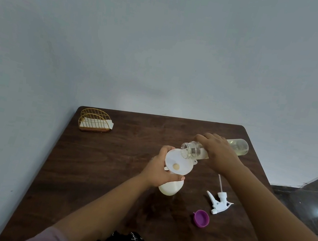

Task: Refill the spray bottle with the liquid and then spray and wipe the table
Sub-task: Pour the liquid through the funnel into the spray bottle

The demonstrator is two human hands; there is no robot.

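A white spray bottle (171, 187) stands mid-table with a white funnel (178, 162) in its neck. My left hand (159, 172) grips the bottle's top and steadies the funnel. My right hand (217, 151) holds a clear bottle of pale yellow liquid (236, 147), tipped almost flat, its open mouth (187, 150) over the funnel's rim. A little yellowish liquid shows at the funnel's hole. The white trigger sprayer head (219, 202) with its thin tube lies on the table to the right. A purple cap (201, 218) lies in front of it.
A gold wire holder with white napkins (94, 123) stands at the back left corner of the dark wooden table (102, 174). A pale wall runs behind and to the left. Dark tiled floor shows beyond the table's right edge.
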